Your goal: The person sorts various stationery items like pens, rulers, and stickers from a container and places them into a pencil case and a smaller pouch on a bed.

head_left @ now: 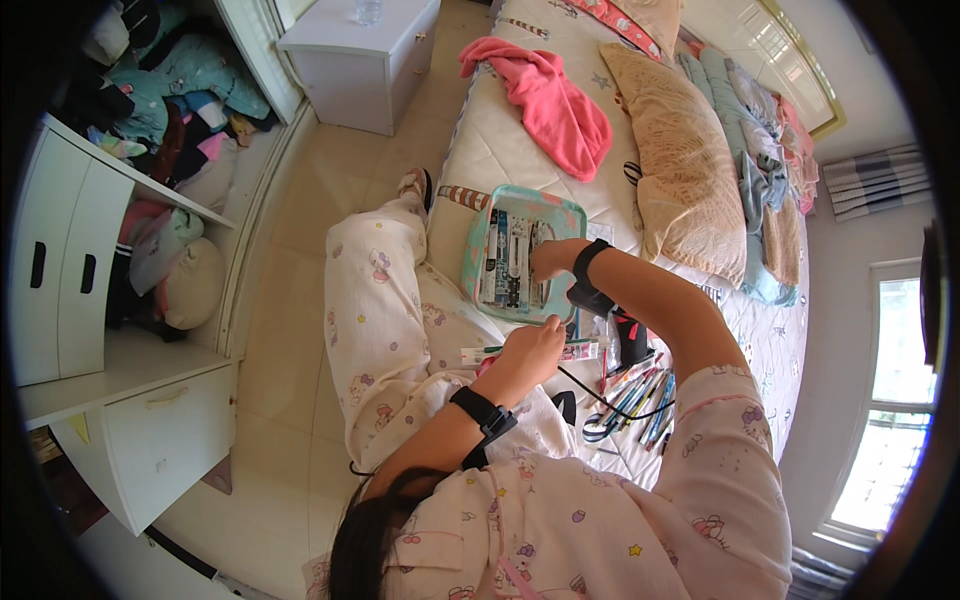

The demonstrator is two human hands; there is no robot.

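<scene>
A mint-green box (472, 250) with pink patches sits in front of me at the bed's edge. Pens (492, 262) and other slim stationery lie lengthwise inside it. My right hand (556, 260) reaches in over its right side, fingers bent down among the contents; whatever they grip is hidden. By the near rim is my left hand (533, 352), its fingers curled. A slim white-and-pink strip (580, 350) shows on both sides of that hand; whether the fingers hold it or only cover it I cannot tell. Both wrists wear black straps.
Loose pens and pencils (655, 395) are spread on the bed at my right, beside a black-and-red pouch (630, 338) and a black cord (600, 400). Beyond lie a pink cloth (545, 95) and a tan pillow (680, 165). A white nightstand (350, 60) stands far left.
</scene>
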